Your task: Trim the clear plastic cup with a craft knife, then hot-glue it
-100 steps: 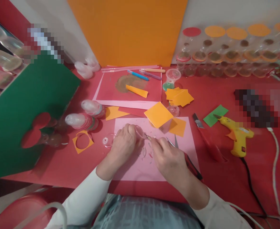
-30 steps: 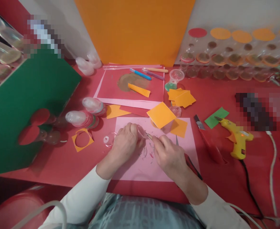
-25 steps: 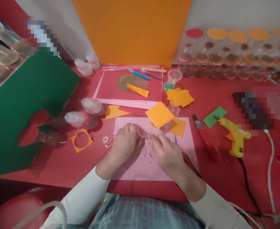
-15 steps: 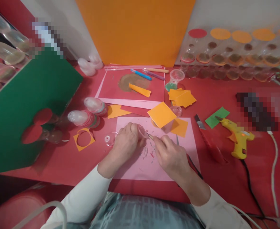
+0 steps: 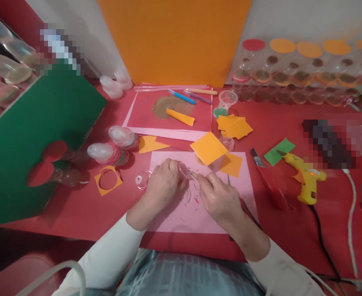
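My left hand is closed around a small clear plastic cup piece over a pink paper sheet. My right hand grips a thin metal-tipped cutting tool whose point touches the cup's edge. Tiny plastic shavings and red scraps lie on the pink sheet between my hands. A clear plastic ring lies just left of my left hand.
Orange paper squares, a box cutter, a green scrap and a yellow glue gun with cord sit to the right. Stacked clear cups, a green board, markers and rows of capped cups surround the red table.
Both hands stay in place on the cup piece with only slight shifts of the tool tip. The view wobbles a little.
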The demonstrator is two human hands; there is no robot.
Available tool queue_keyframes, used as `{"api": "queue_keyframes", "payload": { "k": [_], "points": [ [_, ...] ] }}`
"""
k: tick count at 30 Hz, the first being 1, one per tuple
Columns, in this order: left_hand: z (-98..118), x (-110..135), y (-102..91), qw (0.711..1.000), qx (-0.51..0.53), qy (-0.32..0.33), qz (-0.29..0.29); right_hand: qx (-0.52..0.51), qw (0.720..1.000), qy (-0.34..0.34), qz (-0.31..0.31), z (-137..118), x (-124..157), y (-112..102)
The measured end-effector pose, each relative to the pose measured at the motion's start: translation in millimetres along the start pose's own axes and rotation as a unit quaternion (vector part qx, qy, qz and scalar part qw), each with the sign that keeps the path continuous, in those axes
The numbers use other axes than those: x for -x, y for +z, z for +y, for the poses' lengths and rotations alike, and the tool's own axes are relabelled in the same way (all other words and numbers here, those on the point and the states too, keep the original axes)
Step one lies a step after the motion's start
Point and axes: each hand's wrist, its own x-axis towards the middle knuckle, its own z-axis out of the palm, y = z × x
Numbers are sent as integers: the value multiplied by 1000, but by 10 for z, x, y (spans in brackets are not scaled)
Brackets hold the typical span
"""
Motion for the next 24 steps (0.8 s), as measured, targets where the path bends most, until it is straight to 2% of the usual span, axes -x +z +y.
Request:
{"api": "queue_keyframes", "payload": {
  "k": [6,12,24],
  "points": [
    [6,3,11,1000,-30,-7,6,-34,999,15,-12,9,38,-82],
    [-8,9,26,1000,-3,-6,27,-49,998,30,-20,10,79,-120],
    [-13,34,79,998,-15,2,60,-21,1000,5,-15,-22,60,-123]
  ]
}}
